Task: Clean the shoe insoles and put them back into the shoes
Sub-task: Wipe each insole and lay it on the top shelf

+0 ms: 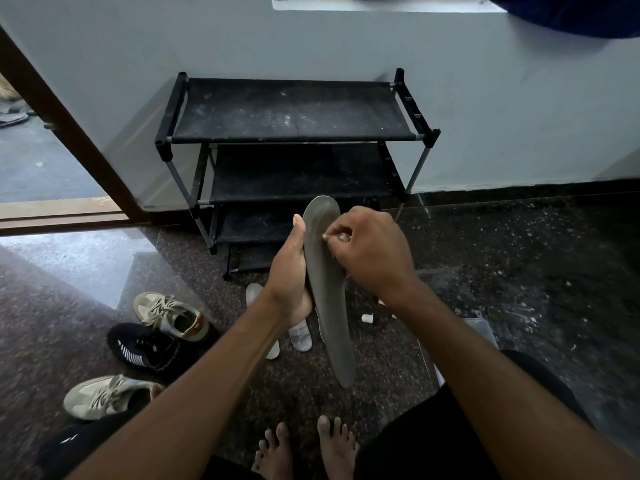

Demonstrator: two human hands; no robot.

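Nearby, above the bare feet, held the grey insole nearly upright, off the floor, in the left hand, with fingers closed round one long edge. Pinched a small pale thing, too hidden to name, in the curled fingers of the right hand and pressed it on the upper part. Probably risked creasing the thin insole by hard rubbing, or letting it slip from such a one-sided hold. Further out, could confuse it with the white insoles lying beside the black shoe and two beige shoes, before the shoe rack.
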